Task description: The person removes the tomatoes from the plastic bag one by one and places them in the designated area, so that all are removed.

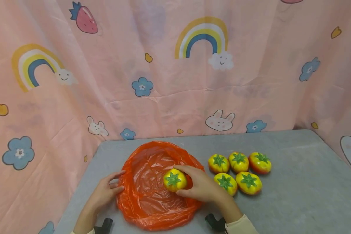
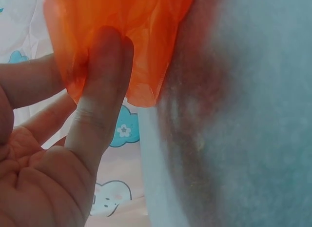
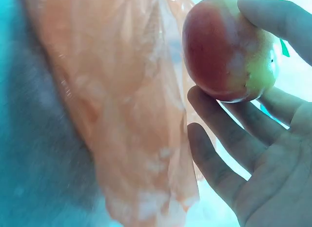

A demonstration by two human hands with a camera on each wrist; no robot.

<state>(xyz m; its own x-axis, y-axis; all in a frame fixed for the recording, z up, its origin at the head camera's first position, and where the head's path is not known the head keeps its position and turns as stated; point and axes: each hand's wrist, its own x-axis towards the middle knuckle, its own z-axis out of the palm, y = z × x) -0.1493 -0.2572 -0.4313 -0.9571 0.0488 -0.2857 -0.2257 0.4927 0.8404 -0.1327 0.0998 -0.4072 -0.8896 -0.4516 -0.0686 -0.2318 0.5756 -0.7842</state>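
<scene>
An orange-red plastic bag [image 1: 161, 224] lies spread on the table with its mouth wide and its rim folded outward. My left hand [image 1: 105, 191] is at the bag's left edge; in the left wrist view its thumb and fingers pinch the thin orange film [image 2: 146, 56]. Over the bag's mouth, my right hand [image 1: 200, 185] holds a yellow-and-red tomato [image 1: 173, 182] with a green star-shaped cap. Thumb and fingertips clasp the tomato [image 3: 224, 51] in the right wrist view, its red underside showing. Part of the bag's right rim is hidden behind this hand.
Several similar tomatoes [image 1: 248, 183] stand in two rows on the grey table [image 1: 304, 195], right of the bag. A pink cloth [image 1: 169, 110] with printed rainbows and flowers hangs behind and beside the table. Dark wrist-mounted pieces [image 1: 214, 222] show below the hands.
</scene>
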